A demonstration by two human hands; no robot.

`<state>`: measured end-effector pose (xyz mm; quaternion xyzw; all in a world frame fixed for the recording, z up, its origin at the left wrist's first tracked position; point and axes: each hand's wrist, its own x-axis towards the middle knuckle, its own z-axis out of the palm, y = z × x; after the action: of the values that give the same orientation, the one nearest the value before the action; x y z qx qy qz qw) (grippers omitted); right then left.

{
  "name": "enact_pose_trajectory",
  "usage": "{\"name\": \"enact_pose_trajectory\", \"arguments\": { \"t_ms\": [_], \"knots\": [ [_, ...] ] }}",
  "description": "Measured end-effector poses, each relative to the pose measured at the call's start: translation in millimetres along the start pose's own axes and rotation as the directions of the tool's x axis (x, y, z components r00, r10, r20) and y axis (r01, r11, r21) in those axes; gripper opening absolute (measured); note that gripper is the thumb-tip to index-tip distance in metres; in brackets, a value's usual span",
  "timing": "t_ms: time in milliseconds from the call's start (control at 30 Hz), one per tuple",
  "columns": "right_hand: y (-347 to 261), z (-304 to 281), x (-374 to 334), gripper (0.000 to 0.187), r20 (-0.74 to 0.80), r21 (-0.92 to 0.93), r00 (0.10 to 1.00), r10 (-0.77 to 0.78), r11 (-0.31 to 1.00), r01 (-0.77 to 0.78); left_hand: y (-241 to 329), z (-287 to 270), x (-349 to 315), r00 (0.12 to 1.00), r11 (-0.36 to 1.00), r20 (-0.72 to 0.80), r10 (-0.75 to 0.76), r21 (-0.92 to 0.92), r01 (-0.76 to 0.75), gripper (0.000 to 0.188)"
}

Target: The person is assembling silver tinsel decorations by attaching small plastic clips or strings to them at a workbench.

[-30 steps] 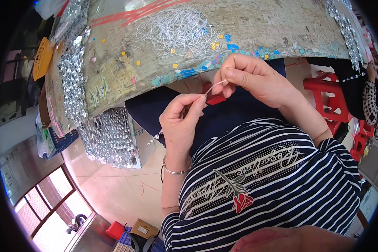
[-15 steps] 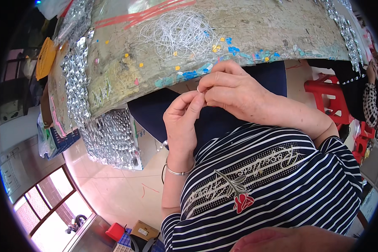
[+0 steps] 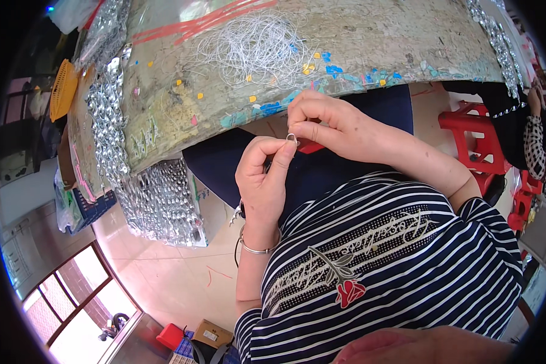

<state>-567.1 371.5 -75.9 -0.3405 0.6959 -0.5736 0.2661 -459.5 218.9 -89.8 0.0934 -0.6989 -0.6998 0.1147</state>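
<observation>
My left hand [image 3: 262,176] has its thumb and forefinger pinched on a small pale loop [image 3: 292,137], which looks like white cord. Just above it, the thumb and fingertips of my right hand [image 3: 330,124] are closed at the top of the loop. Both hands are close together over my dark lap, just below the table's near edge. Under the right hand shows a bit of something red [image 3: 310,147], its kind unclear. A loose tangle of thin white cord [image 3: 255,48] lies on the worn table [image 3: 164,115] beyond the hands.
Silver twisted strands [image 3: 106,115] run over the table's left side, with a hanging bundle [image 3: 161,206] below. Yellow and blue scraps stick along the near edge. A red stool [image 3: 476,136] and another person's patterned sleeve [image 3: 535,151] are at right.
My right hand has shifted slightly up, its fingers rearranged, and the pale loop now shows clearly between the fingertips. A red bit has come into sight beneath that hand.
</observation>
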Motion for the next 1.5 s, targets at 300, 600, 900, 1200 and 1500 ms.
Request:
{"name": "enact_pose_trajectory", "arguments": {
  "t_ms": [300, 600, 900, 1200, 1500],
  "knots": [
    [0.9, 1.6, 7.1, 0.014, -0.014, -0.131, 0.971, -0.238, 0.963, 0.234, 0.4, 0.9, -1.2, 0.969, 0.910, 0.083, -0.232, -0.334, 0.246, 0.007],
    [-17.3, -5.6, -0.8, 0.009, -0.108, -0.178, 0.981, -0.162, 0.974, 0.141, 4.4, 2.4, -1.9, 0.979, 0.951, -0.069, -0.194, -0.258, 0.171, 0.003],
    [-10.0, 0.2, -4.0, 0.007, -0.075, -0.396, 0.949, -0.305, 0.883, 0.252, -5.7, 2.3, -2.5, 0.997, 0.999, -0.058, 0.045, 0.016, -0.045, 0.005],
    [-6.6, 0.5, 0.2, 0.011, -0.012, -0.623, 0.900, -0.435, 0.707, 0.333, 0.8, 6.9, -1.5, 0.961, 0.868, -0.002, 0.277, 0.429, -0.250, 0.008],
    [-8.8, 2.4, -3.6, 0.006, -0.088, -0.082, 0.994, -0.063, 0.995, 0.056, 1.8, 2.3, -2.8, 0.948, 0.915, -0.051, -0.314, -0.281, 0.289, 0.010]
  ]
}}
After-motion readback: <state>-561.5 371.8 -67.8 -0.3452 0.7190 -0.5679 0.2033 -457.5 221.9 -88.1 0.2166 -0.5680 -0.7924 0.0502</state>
